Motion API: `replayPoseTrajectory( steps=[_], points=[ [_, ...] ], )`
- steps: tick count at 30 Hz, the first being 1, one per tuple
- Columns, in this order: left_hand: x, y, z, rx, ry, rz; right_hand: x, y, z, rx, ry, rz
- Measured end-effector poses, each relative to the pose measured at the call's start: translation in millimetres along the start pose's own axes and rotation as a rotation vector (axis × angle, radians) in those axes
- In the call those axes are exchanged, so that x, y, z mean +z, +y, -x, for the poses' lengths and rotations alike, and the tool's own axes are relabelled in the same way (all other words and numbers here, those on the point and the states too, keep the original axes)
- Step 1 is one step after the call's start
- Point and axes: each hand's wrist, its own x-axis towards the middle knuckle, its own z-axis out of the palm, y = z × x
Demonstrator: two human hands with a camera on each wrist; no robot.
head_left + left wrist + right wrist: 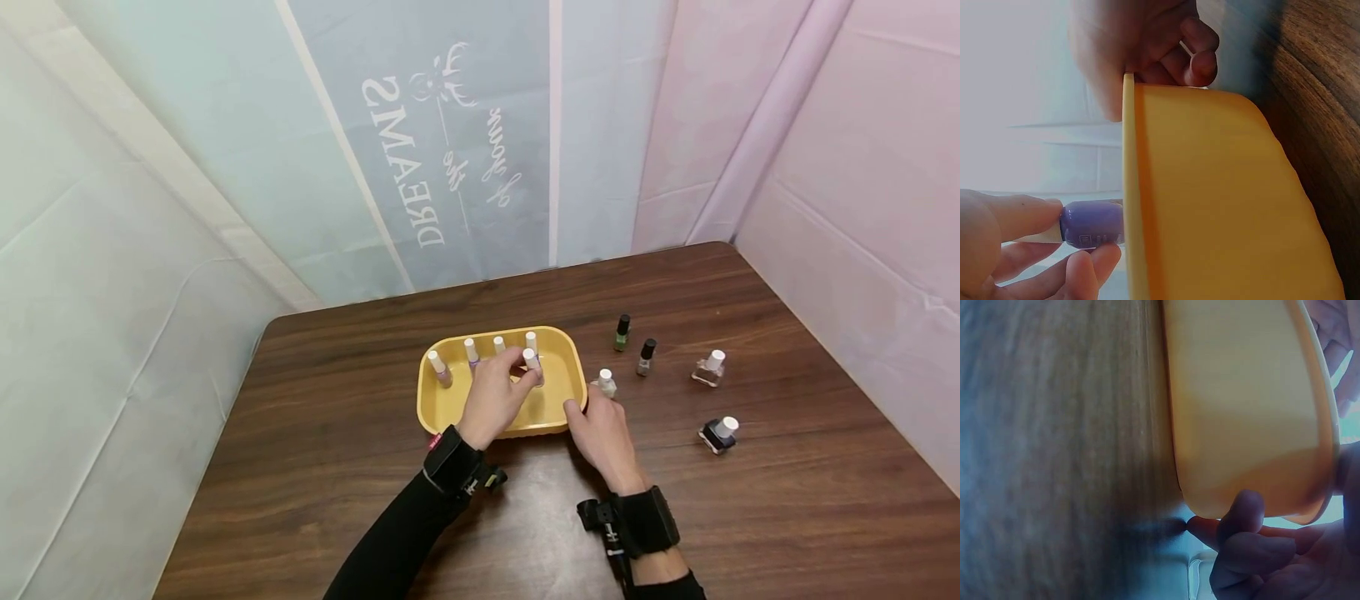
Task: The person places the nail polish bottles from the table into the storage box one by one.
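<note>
A yellow tray (427, 408) stands on the table with several white-capped nail polish bottles inside, among them a pinkish one (440, 371) at its left end. Over the tray's right half, my left hand (495, 396) pinches a purple nail polish bottle (1093, 224) with a white cap (531, 358). My right hand (606, 433) holds the tray's right front corner, its thumb at the rim and its fingers (1254, 547) curled against the outer wall. Just beyond that hand is a pale bottle with a white cap (606, 379).
Right of the tray stand a green black-capped bottle (622, 335), a greyish black-capped bottle (646, 358), a clear-looking white-capped bottle (708, 369) and a dark white-capped bottle (717, 435). A printed curtain (480, 233) hangs behind the wooden table (315, 500).
</note>
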Motion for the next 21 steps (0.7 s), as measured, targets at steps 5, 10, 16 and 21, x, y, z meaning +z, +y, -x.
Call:
replayPoseTrajectory(
  steps=[5,10,16,21],
  points=[
    [5.3,2.3,-5.2,-0.001,0.004,0.001,0.9,0,0,-0.008,0.013,0.0],
    [10.8,4.2,-9.7,-0.018,-0.006,-0.026,1.0,1,-1,-0.001,0.006,0.0],
    [15.9,6.9,-12.9,-0.032,-0.017,-0.033,0.3,1,-1,0.004,-0.002,-0.002],
    [20.1,6.8,-17.0,-0.058,-0.03,-0.031,-0.1,0,-1,0.001,0.0,0.001]
  ],
)
